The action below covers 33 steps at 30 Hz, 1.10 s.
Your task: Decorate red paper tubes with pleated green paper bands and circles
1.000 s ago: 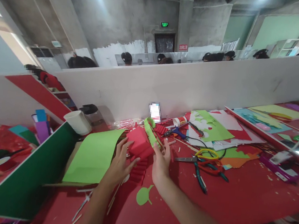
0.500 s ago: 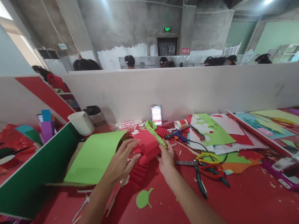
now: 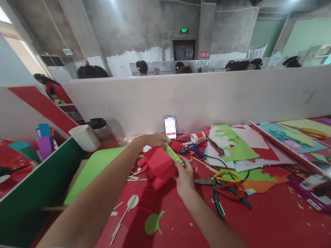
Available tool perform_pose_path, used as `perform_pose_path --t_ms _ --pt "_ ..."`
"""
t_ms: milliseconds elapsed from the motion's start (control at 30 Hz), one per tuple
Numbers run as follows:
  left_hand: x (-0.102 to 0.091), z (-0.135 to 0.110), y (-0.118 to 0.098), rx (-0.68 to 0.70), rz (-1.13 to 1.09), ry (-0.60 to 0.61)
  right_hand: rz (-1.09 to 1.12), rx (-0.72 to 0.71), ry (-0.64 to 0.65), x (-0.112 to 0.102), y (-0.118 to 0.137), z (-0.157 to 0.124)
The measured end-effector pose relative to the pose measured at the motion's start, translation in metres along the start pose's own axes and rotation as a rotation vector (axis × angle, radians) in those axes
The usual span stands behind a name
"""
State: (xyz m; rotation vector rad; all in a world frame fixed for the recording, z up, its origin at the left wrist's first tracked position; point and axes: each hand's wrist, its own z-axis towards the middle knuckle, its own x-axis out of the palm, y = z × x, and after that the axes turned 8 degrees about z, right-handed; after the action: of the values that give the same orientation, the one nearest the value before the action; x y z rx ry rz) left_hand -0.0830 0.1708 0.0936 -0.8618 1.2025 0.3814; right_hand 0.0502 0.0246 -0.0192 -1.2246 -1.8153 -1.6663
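Paper piece (image 3: 161, 164), red, folded and boxy, held tilted over the red table (image 3: 263, 227), between the two hands. Gripped narrowly at its right edge by the right hand (image 3: 186, 176), close to the lower end of a pleated light green strip (image 3: 174, 155) running along its far side. Reaching past its far left corner with the left hand (image 3: 155, 140), fingertips at the strip's upper end; too small and partly hidden there to tell whether pinching or only touching. Just behind the hands, a lit phone (image 3: 170, 128) propped against the white partition (image 3: 215, 97). To the right of the right hand, scissors (image 3: 213, 181) bunched with teal-handled pliers (image 3: 219, 202), and farther back a green sheet with shapes cut out of it (image 3: 241, 143). Nearer the viewer, flat on the table, a round green cutout (image 3: 151, 224) with a stem; to its left, thin wooden sticks (image 3: 120, 224), partly across a white disc (image 3: 135, 203). Partly covered by the left forearm, a light green sheet (image 3: 91, 169), with a white cylinder (image 3: 84, 137) beyond it and a dark green panel (image 3: 38, 197) to its left
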Motion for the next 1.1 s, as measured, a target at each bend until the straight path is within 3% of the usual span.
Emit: perform_pose_path --t_ms 133,367,600,900,1100 --pt "-0.006 -0.001 0.02 0.002 -0.066 0.152 -0.062 -0.038 -0.013 -0.002 0.008 0.0" --pt "-0.008 -0.018 0.042 -0.105 -0.18 0.153 -0.146 -0.098 0.043 -0.002 0.018 -0.002" --pt "-0.003 -0.045 0.024 -0.28 -0.385 0.037 -0.267 -0.161 0.124 -0.007 0.018 0.002" --pt "-0.023 -0.072 0.007 -0.129 -0.378 -0.013 -0.485 -0.249 0.369 0.016 0.049 0.005" --pt "-0.04 -0.087 0.002 -0.139 -0.425 -0.19 -0.521 -0.253 0.637 0.036 0.073 0.021"
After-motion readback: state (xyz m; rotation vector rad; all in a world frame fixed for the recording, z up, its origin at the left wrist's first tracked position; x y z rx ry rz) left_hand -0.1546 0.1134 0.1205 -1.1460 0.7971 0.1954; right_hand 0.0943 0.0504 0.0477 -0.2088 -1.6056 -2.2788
